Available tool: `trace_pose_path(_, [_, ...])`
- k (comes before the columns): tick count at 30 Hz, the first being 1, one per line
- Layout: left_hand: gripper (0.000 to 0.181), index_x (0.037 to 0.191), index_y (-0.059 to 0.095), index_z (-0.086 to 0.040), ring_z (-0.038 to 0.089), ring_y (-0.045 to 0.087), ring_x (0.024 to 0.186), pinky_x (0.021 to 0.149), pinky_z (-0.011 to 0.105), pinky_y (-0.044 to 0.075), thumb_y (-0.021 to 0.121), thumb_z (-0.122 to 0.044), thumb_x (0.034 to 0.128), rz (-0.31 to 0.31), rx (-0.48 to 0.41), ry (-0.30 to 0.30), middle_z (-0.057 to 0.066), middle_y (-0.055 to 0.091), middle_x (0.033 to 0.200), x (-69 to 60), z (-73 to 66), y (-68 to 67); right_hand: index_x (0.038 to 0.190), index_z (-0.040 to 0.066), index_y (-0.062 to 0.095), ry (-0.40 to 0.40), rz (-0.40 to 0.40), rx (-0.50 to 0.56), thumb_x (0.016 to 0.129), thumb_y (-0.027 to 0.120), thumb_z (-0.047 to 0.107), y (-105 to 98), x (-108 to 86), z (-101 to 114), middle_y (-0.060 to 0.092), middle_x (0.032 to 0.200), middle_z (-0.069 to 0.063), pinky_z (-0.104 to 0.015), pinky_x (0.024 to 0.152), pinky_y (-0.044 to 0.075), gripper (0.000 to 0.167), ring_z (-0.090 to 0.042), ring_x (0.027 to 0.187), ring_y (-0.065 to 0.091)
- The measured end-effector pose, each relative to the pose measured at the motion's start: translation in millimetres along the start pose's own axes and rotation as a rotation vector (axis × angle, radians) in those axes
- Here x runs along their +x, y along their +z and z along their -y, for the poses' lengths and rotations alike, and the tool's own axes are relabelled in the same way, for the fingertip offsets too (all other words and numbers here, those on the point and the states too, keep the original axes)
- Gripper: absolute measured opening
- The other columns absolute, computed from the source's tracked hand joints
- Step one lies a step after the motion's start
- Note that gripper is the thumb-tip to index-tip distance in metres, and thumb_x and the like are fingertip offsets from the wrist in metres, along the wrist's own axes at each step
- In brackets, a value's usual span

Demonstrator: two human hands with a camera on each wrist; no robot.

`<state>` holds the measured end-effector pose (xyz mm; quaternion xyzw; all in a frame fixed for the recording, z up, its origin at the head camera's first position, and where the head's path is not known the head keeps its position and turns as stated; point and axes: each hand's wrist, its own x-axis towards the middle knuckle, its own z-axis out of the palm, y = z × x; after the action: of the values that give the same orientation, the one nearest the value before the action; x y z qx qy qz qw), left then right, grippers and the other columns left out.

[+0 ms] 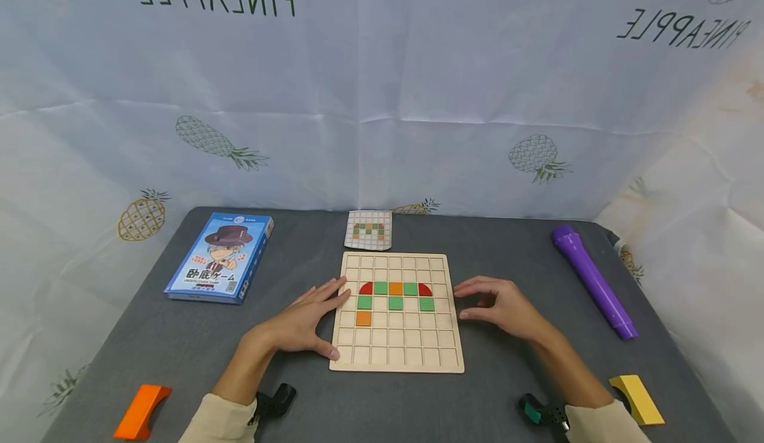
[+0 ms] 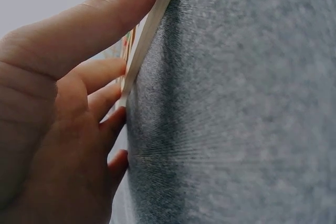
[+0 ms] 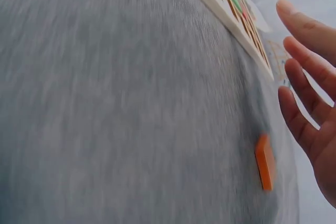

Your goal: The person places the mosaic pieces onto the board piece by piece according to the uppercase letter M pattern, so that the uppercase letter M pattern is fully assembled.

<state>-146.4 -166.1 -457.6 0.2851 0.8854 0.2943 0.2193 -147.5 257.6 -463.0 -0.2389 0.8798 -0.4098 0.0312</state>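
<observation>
A pale wooden grid board [image 1: 396,350] lies flat on the grey tabletop. Its upper row bears red rounded tiles at both ends, with green tiles [image 1: 380,288] and an orange tile [image 1: 396,288] between; several green tiles sit one row lower, and another orange tile [image 1: 363,318] lies below at left. My left hand [image 1: 304,320] rests spread along the board's left edge, thumb at the lower corner. Apart from the right edge, my right hand [image 1: 498,304] hovers with loosely bent fingers, holding nothing. An orange piece [image 3: 265,162] lies on the cloth near it, not visible in the head view.
Behind the board lies a pattern card [image 1: 369,217]. A blue game box [image 1: 221,257] is at left, an orange arch block [image 1: 140,413] at front left. On the right are a purple tube [image 1: 593,280] and a yellow arch block [image 1: 638,400]. A printed curtain [image 1: 382,65] closes the back.
</observation>
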Motion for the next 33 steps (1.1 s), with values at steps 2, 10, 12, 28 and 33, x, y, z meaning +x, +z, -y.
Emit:
trace_pose_path(2, [0.110, 0.161, 0.030, -0.008, 0.040, 0.010, 0.161, 0.127, 0.067, 0.009, 0.090, -0.041, 0.0746, 0.003, 0.002, -0.002, 0.013, 0.011, 0.174, -0.1, -0.4, -0.7, 0.114, 0.015, 0.078, 0.004, -0.007, -0.026, 0.083, 0.085, 0.026, -5, -5.5, -2, 0.074, 0.122, -0.003, -0.026, 0.077, 0.056, 0.034, -0.003, 0.107, 0.065])
trace_pose_path(10, [0.111, 0.161, 0.031, -0.008, 0.040, 0.011, 0.161, 0.127, 0.067, 0.010, 0.090, -0.042, 0.0735, 0.004, 0.013, -0.020, 0.013, 0.013, 0.174, -0.2, -1.3, -1.8, 0.116, 0.013, 0.077, -0.003, -0.056, -0.071, 0.082, 0.086, 0.020, -26, -24.9, -5, 0.073, 0.124, 0.000, -0.026, 0.085, 0.052, 0.035, 0.009, 0.111, 0.056])
trace_pose_path(12, [0.111, 0.161, 0.031, -0.008, 0.040, 0.011, 0.161, 0.127, 0.067, 0.010, 0.090, -0.043, 0.0734, 0.003, 0.015, -0.021, 0.013, 0.013, 0.174, -0.1, -1.0, -1.5, 0.116, 0.012, 0.077, -0.013, -0.065, -0.081, 0.082, 0.085, 0.018, -30, -28.3, -8, 0.073, 0.124, -0.001, -0.025, 0.086, 0.052, 0.036, 0.009, 0.111, 0.056])
trace_pose_path(28, [0.112, 0.161, 0.032, -0.008, 0.040, 0.012, 0.161, 0.127, 0.068, 0.011, 0.090, -0.044, 0.0725, -0.001, 0.021, -0.021, 0.013, 0.014, 0.174, 1.0, -0.5, -1.2, 0.124, 0.012, 0.074, -0.001, -0.067, -0.065, 0.081, 0.086, 0.016, -36, -53.8, -19, 0.072, 0.127, -0.003, -0.004, 0.097, 0.040, 0.044, 0.014, 0.119, 0.053])
trace_pose_path(33, [0.112, 0.161, 0.032, -0.008, 0.040, 0.012, 0.161, 0.126, 0.068, 0.011, 0.090, -0.044, 0.0727, -0.002, 0.017, -0.018, 0.012, 0.014, 0.174, 1.5, -0.7, -1.4, 0.124, 0.013, 0.074, 0.015, -0.062, -0.059, 0.082, 0.085, 0.016, -37, -59.1, -23, 0.072, 0.127, -0.004, -0.004, 0.097, 0.039, 0.044, 0.014, 0.119, 0.053])
